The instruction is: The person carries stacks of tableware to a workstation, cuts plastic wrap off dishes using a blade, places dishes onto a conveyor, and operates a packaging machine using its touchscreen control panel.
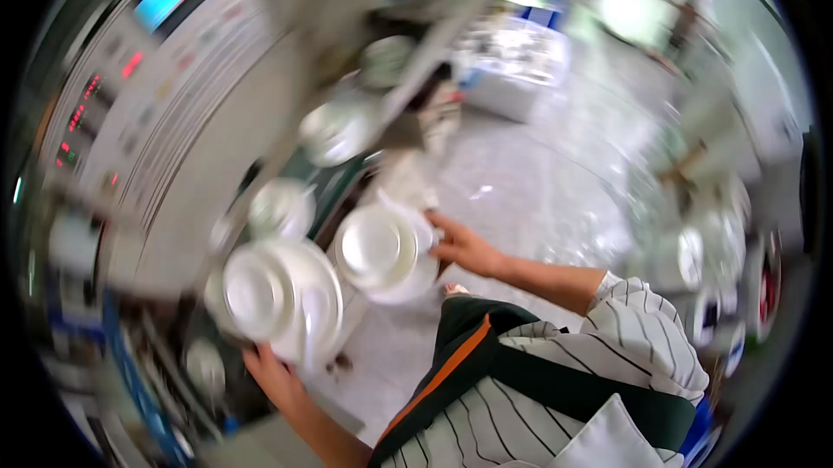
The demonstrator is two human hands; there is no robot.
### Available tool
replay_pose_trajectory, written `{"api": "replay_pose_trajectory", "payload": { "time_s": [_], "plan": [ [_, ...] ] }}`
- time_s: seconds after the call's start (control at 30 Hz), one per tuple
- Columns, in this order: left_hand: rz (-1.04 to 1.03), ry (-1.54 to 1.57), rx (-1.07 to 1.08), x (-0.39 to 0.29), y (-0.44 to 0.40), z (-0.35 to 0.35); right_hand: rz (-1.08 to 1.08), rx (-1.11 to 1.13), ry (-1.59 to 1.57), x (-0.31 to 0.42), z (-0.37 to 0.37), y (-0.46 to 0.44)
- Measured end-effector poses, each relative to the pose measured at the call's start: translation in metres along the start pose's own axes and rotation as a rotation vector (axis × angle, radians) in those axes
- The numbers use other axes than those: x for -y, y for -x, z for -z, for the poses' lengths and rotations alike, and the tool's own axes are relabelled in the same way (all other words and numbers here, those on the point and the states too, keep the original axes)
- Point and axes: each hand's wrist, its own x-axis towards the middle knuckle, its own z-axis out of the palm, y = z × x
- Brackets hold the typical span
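Observation:
My left hand (278, 377) grips the near edge of a white plate (323, 333), its fingers partly hidden by the rim. On that plate stand a white bowl (253, 292) and a white spoon (314, 320). My right hand (468, 247) is closed at the side of a second set of white dishes, a bowl (371, 245) on a plate (403, 290). Its fingertips are blurred against the dishes. Beyond both sets, further white dishes (282, 208) and another stack (337, 132) sit along a dark green conveyor strip (343, 186).
A machine panel (130, 95) with a blue screen and red digits runs along the left. A white box (512, 65) full of small items stands on the pale floor (547, 182). Clear plastic-wrapped goods (720, 225) and another person (690, 0) are at the right.

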Motion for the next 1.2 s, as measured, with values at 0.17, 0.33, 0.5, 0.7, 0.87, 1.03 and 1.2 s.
{"api": "replay_pose_trajectory", "payload": {
  "time_s": [0.17, 0.33, 0.5, 0.7, 0.87, 1.03, 1.2],
  "plan": [
    [0.224, -0.004, 0.263, 0.088, 0.071, -0.103, -0.145, -0.602, -0.045, -0.016, 0.079, 0.175],
    [0.248, -0.003, 0.711, 0.151, 0.117, -0.227, -0.058, -1.109, -0.172, -0.030, 0.153, 0.278],
    [0.332, -0.030, 0.917, 0.176, 0.194, -0.376, 0.115, -1.372, -0.198, -0.023, 0.255, 0.341],
    [0.403, 0.040, 1.001, 0.198, 0.256, -0.537, 0.135, -1.389, -0.222, 0.013, 0.394, 0.360],
    [0.251, -0.083, 1.095, 0.208, 0.246, -0.681, 0.192, -1.458, -0.277, 0.037, 0.519, 0.314],
    [0.055, -0.203, 1.173, 0.186, 0.231, -0.860, 0.246, -1.369, -0.230, 0.080, 0.663, 0.245],
    [0.165, 0.028, 1.194, 0.154, 0.225, -1.050, 0.304, -1.345, -0.373, 0.126, 0.800, 0.165]
  ]
}}
